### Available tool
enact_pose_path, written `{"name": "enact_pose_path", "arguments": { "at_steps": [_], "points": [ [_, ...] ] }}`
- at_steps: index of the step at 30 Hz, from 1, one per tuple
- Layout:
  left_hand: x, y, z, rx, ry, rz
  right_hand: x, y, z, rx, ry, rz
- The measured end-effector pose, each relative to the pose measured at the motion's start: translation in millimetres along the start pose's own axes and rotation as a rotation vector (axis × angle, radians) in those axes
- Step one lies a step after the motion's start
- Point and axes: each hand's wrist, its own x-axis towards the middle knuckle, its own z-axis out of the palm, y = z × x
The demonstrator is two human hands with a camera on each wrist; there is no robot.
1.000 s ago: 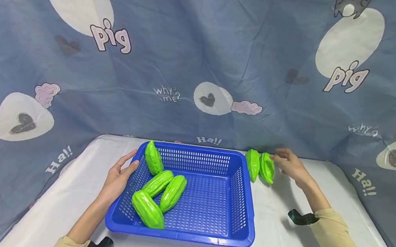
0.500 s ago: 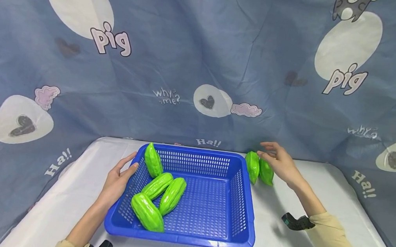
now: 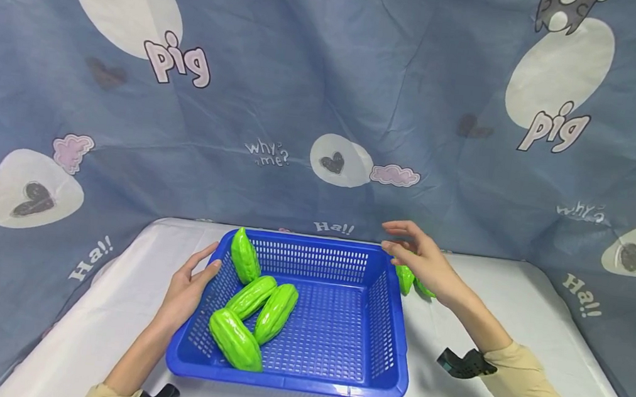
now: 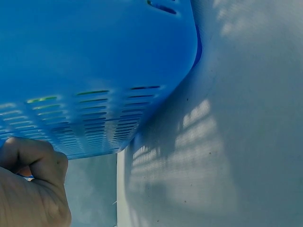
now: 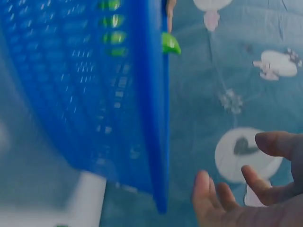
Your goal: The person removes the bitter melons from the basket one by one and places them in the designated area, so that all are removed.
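A blue plastic basket (image 3: 330, 387) with slotted walls stands on the white table. Several glossy green bitter melons (image 3: 235, 339) lie together in its left half, one leaning into the far left corner. My left hand (image 3: 184, 297) grips the basket's left rim, thumb at the inner side and fingers outside; the left wrist view shows that hand (image 4: 35, 184) against the slotted wall. Over the far right corner hovers my right hand (image 3: 426, 265), fingers spread and holding nothing. Behind it two more bitter melons (image 3: 404, 283) lie on the table, partly hidden.
A blue-grey printed cloth (image 3: 248, 91) hangs behind and at both sides of the white tabletop (image 3: 449, 386). Each wrist wears a black camera, such as the right wrist camera (image 3: 465, 364). White table surface extends right of the basket.
My right hand has moved left from beside the two outside bitter melons, passing over them towards the basket's far right corner. My left hand, the basket and the bitter melons keep their places.
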Motion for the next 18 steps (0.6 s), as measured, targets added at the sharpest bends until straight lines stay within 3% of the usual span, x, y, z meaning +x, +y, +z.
{"name": "enact_pose_path", "arguments": {
  "at_steps": [12, 18],
  "points": [
    [1.1, 1.0, -0.2, -0.009, -0.005, 0.011, 26.8, -26.4, 33.3, 0.322, -0.241, 0.105],
    [1.2, -0.5, 0.1, -0.011, 0.0, 0.014, 31.6, -35.7, 49.4, 0.375, -0.303, 0.138]
  ]
}}
